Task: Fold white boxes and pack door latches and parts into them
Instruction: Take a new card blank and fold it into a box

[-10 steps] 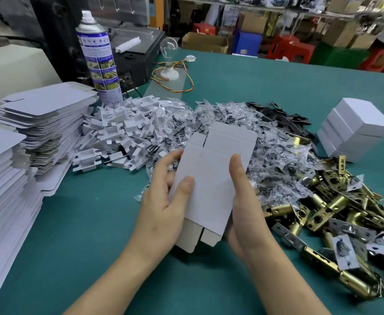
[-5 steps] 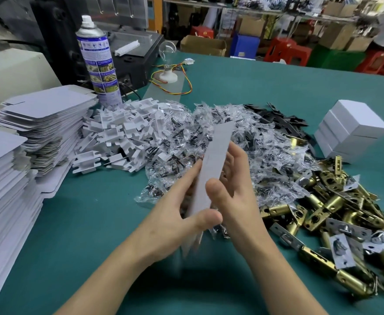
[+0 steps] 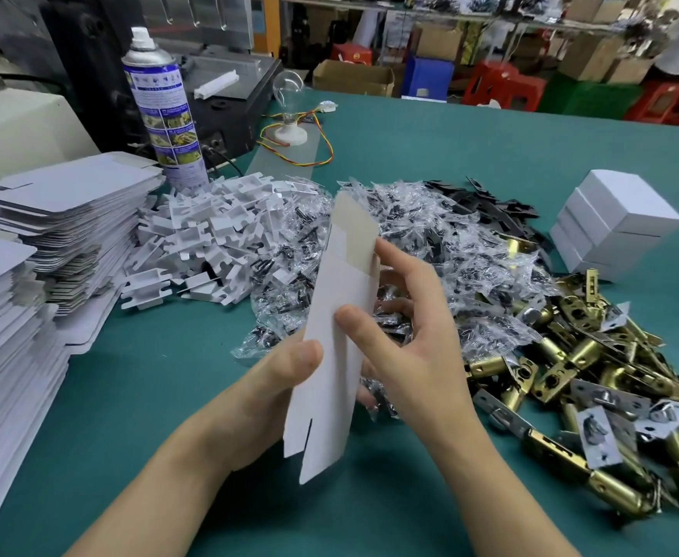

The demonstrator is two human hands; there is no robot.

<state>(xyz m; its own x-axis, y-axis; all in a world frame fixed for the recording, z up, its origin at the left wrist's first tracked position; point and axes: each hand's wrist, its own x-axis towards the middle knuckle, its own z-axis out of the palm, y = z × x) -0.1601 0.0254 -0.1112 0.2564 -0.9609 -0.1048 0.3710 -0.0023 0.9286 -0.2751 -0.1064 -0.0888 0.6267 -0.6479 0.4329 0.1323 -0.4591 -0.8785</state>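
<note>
Dead centre above the green bench (image 3: 470,162), we have a flattened white box (image 3: 337,335) held up almost edge-on, tall and narrow, tipping a touch toward one o'clock. A grey-brown inner flap shows at its top and slotted tabs hang at the bottom.

Up from seven o'clock comes the left hand (image 3: 265,396), gripping the lower half: thumb flat on the near white face, fingers out of sight behind the card. From five o'clock, the right hand (image 3: 410,355) pinches the same face a little higher with its thumb. Its index finger reaches up to touch the edge of the flap, and the other fingers curl behind.

Straight behind the box, twelve through two o'clock, sprawls a heap of clear packets (image 3: 442,251) with small dark parts inside. Brass door latches (image 3: 571,375) are piled at three to four o'clock, touching that heap, and several show silvery faceplates. Black plates (image 3: 490,199) peek out beyond the packets at one o'clock.

Over at eleven o'clock lies a jumble of white plastic inserts (image 3: 217,235). Stacks of flat box blanks (image 3: 68,211) fill nine to ten o'clock, right at the bench edge. Folded boxes (image 3: 619,219) sit stacked at two o'clock, near the latches. Far back at eleven, a spray can (image 3: 165,110) stands upright, and near twelve a clear light bulb (image 3: 289,86) stands on a white base with red and yellow wires.
</note>
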